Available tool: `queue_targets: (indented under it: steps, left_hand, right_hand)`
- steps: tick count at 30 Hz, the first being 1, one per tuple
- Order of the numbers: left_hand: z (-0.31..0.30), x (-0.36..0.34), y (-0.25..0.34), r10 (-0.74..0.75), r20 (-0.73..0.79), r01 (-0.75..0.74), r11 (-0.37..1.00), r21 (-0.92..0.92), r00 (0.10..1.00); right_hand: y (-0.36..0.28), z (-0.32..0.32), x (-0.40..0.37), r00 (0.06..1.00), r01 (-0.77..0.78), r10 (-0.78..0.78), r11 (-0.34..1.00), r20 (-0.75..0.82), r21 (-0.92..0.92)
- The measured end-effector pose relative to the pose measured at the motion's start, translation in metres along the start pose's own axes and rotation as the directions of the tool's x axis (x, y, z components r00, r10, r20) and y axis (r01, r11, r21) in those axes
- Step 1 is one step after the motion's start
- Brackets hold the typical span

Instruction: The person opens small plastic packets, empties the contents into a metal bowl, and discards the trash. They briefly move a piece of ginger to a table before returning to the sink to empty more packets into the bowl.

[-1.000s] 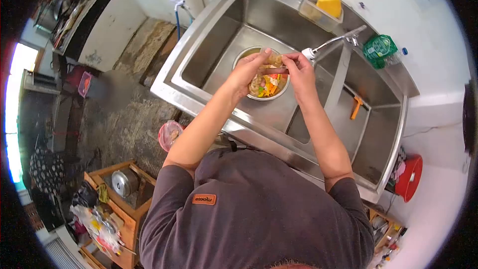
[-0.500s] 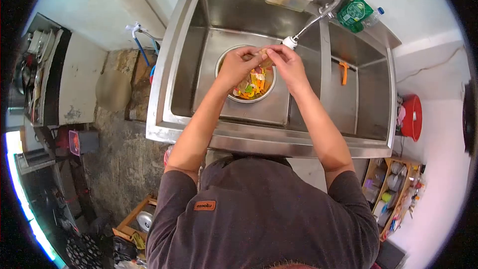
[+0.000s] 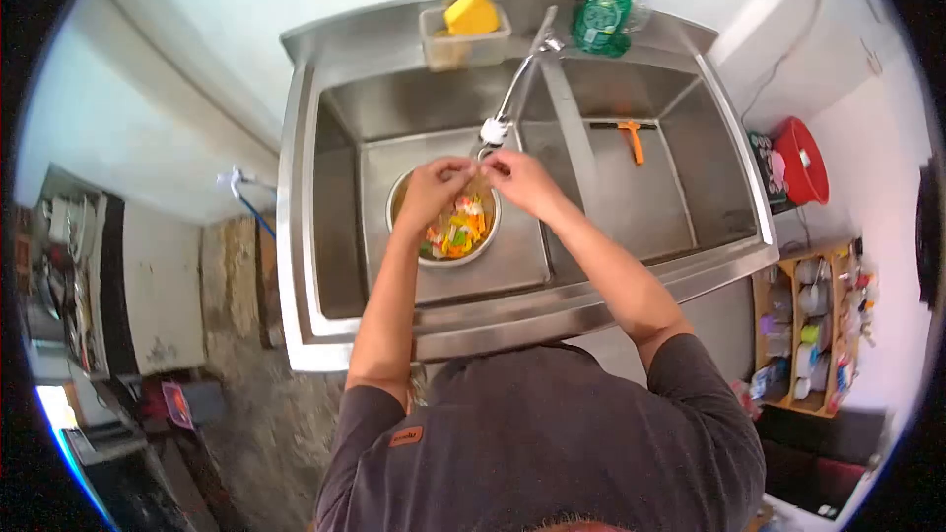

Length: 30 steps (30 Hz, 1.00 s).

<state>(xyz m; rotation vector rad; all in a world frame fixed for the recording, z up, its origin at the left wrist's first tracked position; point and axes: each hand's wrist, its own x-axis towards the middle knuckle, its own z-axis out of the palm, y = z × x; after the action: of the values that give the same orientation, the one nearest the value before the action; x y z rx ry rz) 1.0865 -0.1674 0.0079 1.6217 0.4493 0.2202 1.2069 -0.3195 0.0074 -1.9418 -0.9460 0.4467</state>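
Note:
In the left basin of a steel sink (image 3: 453, 335) sits a round metal bowl (image 3: 391, 199) with orange, yellow, green and pale food pieces (image 3: 461, 232) in it. Over the bowl's back left part is my left hand (image 3: 434, 189), fingers pinched. My right hand (image 3: 517, 179) is at the back right, also pinched, its fingertips close to those of my left hand. Whatever is between the fingertips is too small to make out. Just behind my hands hangs the white spout head (image 3: 494, 130) of the faucet (image 3: 520, 74).
A plastic container (image 3: 448, 51) with a yellow sponge (image 3: 472, 14) stands on the sink's back ledge, with a green bag (image 3: 602, 24) and a clear bottle (image 3: 641, 10) further right. An orange squeegee (image 3: 634, 143) lies in the right basin. A red basin (image 3: 803, 163) and a shelf (image 3: 808, 325) are at the right.
The view has shifted and turned, so the sink appears rotated. Both hands remain over the bowl with fingertips close together; the fingers have changed pose slightly.

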Motion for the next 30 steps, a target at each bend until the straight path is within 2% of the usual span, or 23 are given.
queue_targets:
  steps: [1,3,4,6,7,9,11,13,17,19,20,21,23,24,26,28,30]
  left_hand:
    - [0.007,0.000,0.000,0.021,0.018,-0.022,0.999,0.027,1.000]
    - [0.020,-0.001,-0.007,0.072,-0.099,-0.073,0.997,-0.006,0.992]
    - [0.022,0.001,-0.012,0.091,-0.083,-0.090,0.996,0.011,0.992]
    - [0.024,0.001,-0.021,-0.086,-0.147,0.089,0.996,0.011,0.985]
    - [0.025,0.002,-0.023,-0.073,-0.142,0.077,0.997,0.024,0.987]
    - [0.027,0.004,-0.024,-0.093,-0.271,0.084,0.995,-0.045,0.958]
    - [0.026,0.007,-0.028,-0.108,-0.250,0.110,0.994,-0.004,0.962]
    - [0.029,0.005,-0.026,-0.108,-0.039,0.104,0.991,-0.090,0.993]
    - [0.033,0.006,-0.030,-0.161,-0.011,0.158,0.980,-0.117,0.987]
    - [0.030,0.011,-0.038,-0.138,-0.030,0.134,0.984,-0.119,0.990]
    - [0.032,0.005,-0.030,-0.178,-0.043,0.171,0.977,-0.130,0.983]
    - [0.034,0.006,-0.029,-0.179,-0.017,0.176,0.977,-0.123,0.984]
    - [0.035,0.006,-0.030,-0.202,-0.069,0.202,0.979,-0.014,0.977]
    - [0.038,0.005,-0.031,-0.190,-0.113,0.188,0.982,-0.027,0.975]
    - [0.036,0.005,-0.029,-0.177,-0.091,0.173,0.984,-0.047,0.980]
    - [0.033,0.004,-0.030,-0.166,-0.090,0.160,0.984,-0.076,0.982]
    - [0.033,0.005,-0.031,-0.104,-0.156,0.105,0.994,-0.002,0.982]
  right_hand:
    - [0.002,-0.003,-0.003,0.999,0.011,-0.011,1.000,-0.035,0.012]
    - [0.011,-0.004,-0.009,0.999,-0.018,0.022,0.997,-0.050,0.070]
    - [0.016,-0.005,-0.011,0.999,-0.040,0.043,0.994,-0.023,0.106]
    - [0.023,0.000,-0.014,0.996,-0.046,0.056,0.991,-0.070,0.128]
    - [0.027,0.003,-0.013,0.992,-0.055,0.070,0.988,-0.100,0.147]
    - [0.030,0.008,-0.011,0.990,-0.012,0.034,0.987,-0.138,0.162]
    - [0.032,0.012,-0.010,0.987,-0.048,0.065,0.992,-0.147,0.115]
    - [0.039,0.020,-0.008,0.988,-0.029,0.047,0.992,-0.149,0.119]
    - [0.042,0.026,-0.009,0.983,0.059,-0.045,0.996,-0.178,0.071]
    - [0.042,0.029,-0.008,0.980,0.086,-0.074,0.995,-0.187,0.058]
    - [0.043,0.032,-0.010,0.974,0.117,-0.106,0.992,-0.200,0.045]
    - [0.045,0.034,-0.010,0.972,0.100,-0.089,0.994,-0.219,0.042]
    - [0.046,0.039,-0.008,0.975,0.007,-0.001,1.000,-0.221,0.024]
    - [0.045,0.040,-0.006,0.980,0.005,-0.005,1.000,-0.201,-0.001]
    - [0.041,0.041,-0.007,0.980,-0.022,0.016,0.999,-0.198,-0.029]
    - [0.032,0.044,-0.011,0.964,0.076,-0.097,0.993,-0.248,-0.093]
    - [0.031,0.050,-0.011,0.964,0.020,-0.049,0.993,-0.263,-0.114]
